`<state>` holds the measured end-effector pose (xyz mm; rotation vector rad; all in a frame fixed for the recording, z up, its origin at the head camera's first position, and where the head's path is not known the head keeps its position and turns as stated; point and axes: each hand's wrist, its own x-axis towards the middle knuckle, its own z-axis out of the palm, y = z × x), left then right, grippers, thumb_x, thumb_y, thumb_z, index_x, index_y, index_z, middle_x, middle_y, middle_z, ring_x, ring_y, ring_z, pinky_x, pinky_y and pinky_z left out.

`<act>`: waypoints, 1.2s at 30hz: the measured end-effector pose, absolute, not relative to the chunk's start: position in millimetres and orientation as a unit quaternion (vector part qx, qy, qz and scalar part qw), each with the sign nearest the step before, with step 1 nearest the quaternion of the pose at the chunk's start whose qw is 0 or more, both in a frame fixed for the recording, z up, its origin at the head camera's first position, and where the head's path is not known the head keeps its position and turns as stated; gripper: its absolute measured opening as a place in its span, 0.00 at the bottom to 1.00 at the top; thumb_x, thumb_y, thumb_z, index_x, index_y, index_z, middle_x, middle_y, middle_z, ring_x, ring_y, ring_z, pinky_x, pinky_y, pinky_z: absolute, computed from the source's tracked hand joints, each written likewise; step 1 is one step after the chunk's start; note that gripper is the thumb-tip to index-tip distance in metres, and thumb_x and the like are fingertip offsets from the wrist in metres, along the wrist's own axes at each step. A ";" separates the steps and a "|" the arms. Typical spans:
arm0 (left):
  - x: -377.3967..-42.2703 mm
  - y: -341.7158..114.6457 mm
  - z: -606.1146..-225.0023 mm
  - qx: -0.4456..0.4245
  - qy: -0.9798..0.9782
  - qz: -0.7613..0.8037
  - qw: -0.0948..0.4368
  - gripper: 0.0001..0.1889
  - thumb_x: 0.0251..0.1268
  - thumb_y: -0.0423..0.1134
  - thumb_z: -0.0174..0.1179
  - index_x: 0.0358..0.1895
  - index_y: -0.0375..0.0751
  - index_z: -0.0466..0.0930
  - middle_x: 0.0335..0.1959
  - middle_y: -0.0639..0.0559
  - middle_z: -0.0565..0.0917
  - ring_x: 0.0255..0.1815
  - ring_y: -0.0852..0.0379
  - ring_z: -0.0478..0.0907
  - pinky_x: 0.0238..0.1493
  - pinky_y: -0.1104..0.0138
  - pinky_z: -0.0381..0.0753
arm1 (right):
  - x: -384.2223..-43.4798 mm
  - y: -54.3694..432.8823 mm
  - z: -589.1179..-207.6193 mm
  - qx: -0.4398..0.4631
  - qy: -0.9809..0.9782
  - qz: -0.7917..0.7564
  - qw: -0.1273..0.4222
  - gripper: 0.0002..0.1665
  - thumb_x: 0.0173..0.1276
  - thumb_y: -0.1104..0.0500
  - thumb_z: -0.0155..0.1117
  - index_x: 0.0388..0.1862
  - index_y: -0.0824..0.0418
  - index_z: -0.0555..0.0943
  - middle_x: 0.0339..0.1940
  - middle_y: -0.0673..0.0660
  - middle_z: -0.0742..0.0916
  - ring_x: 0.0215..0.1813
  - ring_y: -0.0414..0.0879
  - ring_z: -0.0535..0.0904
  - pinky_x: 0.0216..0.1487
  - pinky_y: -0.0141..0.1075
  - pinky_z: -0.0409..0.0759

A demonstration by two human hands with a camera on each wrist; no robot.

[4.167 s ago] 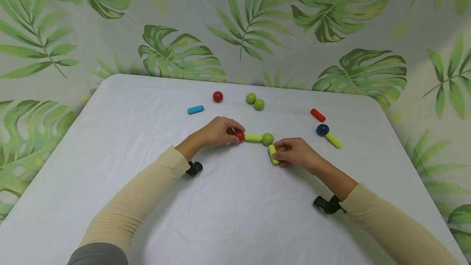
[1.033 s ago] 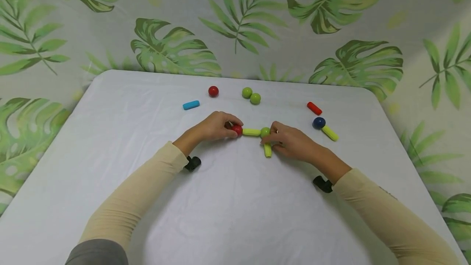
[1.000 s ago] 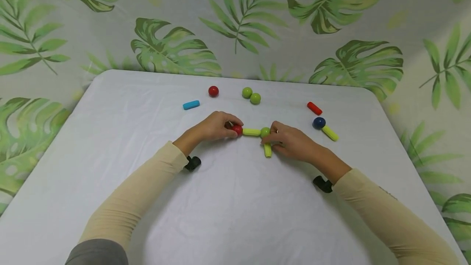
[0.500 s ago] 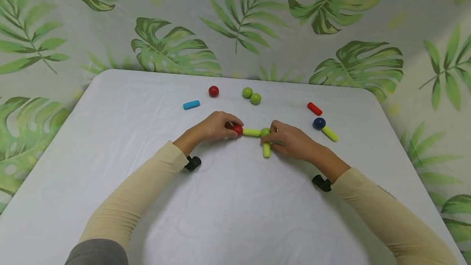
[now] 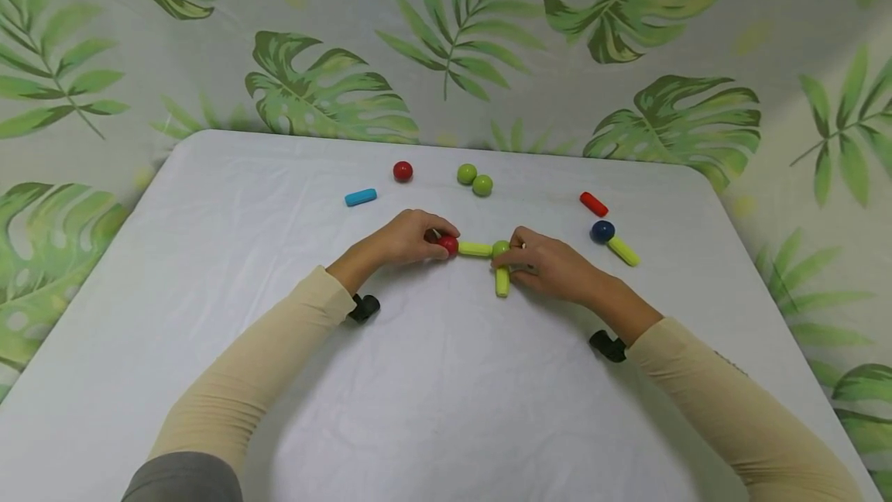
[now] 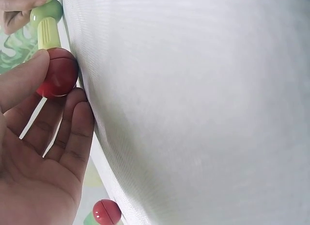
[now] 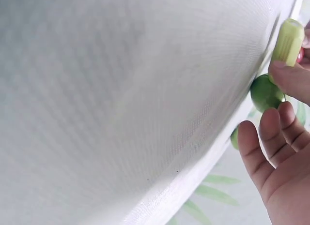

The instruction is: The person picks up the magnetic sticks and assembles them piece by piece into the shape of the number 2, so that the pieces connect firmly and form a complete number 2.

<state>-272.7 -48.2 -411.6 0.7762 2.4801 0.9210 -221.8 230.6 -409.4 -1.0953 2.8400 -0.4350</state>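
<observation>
My left hand [image 5: 411,238] grips a glossy red ball [image 6: 60,75] between thumb and fingertips. From that ball a yellow stick [image 5: 476,249] runs right to a green ball [image 5: 500,248]. Around the green ball curl the thumb and fingers of my right hand [image 5: 550,262], hiding part of it. A second yellow stick [image 5: 502,283] meets the green ball and points toward me, roughly square to the first. In the right wrist view my thumb lies where this stick [image 7: 288,41] joins the green ball [image 7: 266,93].
Behind the hands lie a blue stick [image 5: 360,197], another red ball [image 5: 403,171] and two green balls [image 5: 467,173] side by side. To the right are a red stick [image 5: 594,204] and a navy ball [image 5: 602,232] with a yellow stick [image 5: 623,251] joined to it. White cloth covers the table [image 5: 418,409].
The second yellow stick, earlier pinched beside the green ball, now meets it; my right hand has shifted up onto the ball. Lately that stick has swung slightly left. My left hand stays put.
</observation>
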 end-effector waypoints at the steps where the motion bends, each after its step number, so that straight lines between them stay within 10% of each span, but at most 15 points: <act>1: -272.6 -48.2 -411.3 0.276 0.883 0.327 0.190 0.20 0.66 0.39 0.65 0.61 0.47 0.81 0.56 0.49 0.84 0.53 0.53 0.77 0.59 0.61 0.79 | -221.3 230.8 -408.8 -0.357 0.923 -0.141 0.032 0.19 0.63 0.64 0.71 0.51 0.46 0.87 0.41 0.52 0.78 0.37 0.42 0.73 0.37 0.31 0.74; 19: -272.2 -48.1 -411.3 0.287 0.881 0.330 0.182 0.19 0.66 0.38 0.65 0.60 0.46 0.81 0.56 0.50 0.84 0.53 0.53 0.79 0.60 0.61 0.79 | -248.9 348.3 -364.5 -0.148 0.977 -0.129 0.082 0.26 0.68 0.64 0.62 0.65 0.64 0.75 0.56 0.70 0.76 0.55 0.64 0.76 0.53 0.59 0.77; 36: -274.3 -49.2 -412.6 0.284 0.878 0.335 0.190 0.20 0.66 0.39 0.64 0.61 0.47 0.81 0.57 0.50 0.84 0.54 0.53 0.80 0.60 0.61 0.79 | -260.4 346.0 -387.4 -0.132 0.976 -0.137 0.104 0.23 0.67 0.68 0.60 0.61 0.66 0.77 0.56 0.72 0.77 0.55 0.65 0.76 0.57 0.59 0.76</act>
